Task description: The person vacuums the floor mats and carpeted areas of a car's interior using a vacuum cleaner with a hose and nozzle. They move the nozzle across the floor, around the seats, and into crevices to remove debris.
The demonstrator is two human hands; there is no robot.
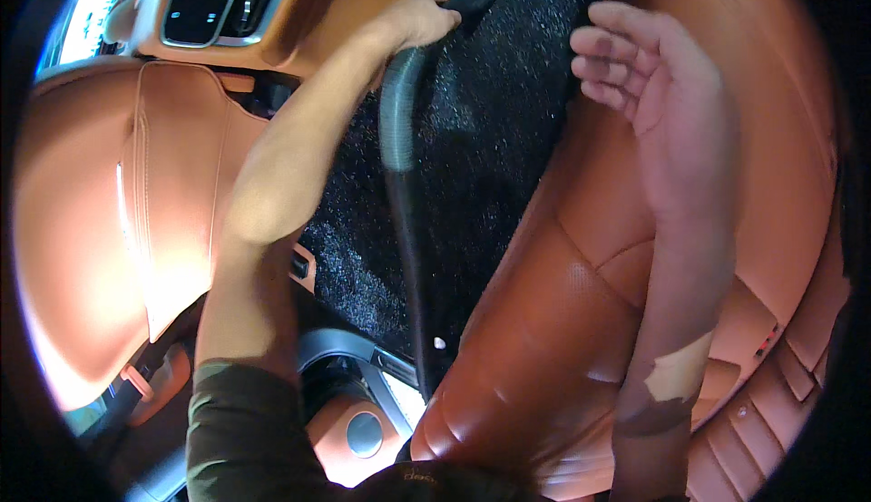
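Note:
My left hand point(422, 19) is closed around the black vacuum nozzle point(473, 0), whose head lies on the dark carpeted floor. A ribbed vacuum hose point(401, 111), grey near the hand and black further down, runs from below my wrist along the floor towards the door sill. My right hand point(663, 70) is over the orange-brown leather rear seat point(585, 284), palm partly in view, fingers loosely bent and slightly apart. Nothing shows in it. Whether it touches the seat, I cannot tell.
The dark carpet point(476, 141) runs between the rear seat and the front seat back point(177, 182). A centre console with a control panel point(218, 2) stands at the upper left. Below, the door with a round speaker point(364, 434) stands by the sill. A small white bit point(439, 343) lies beside the hose.

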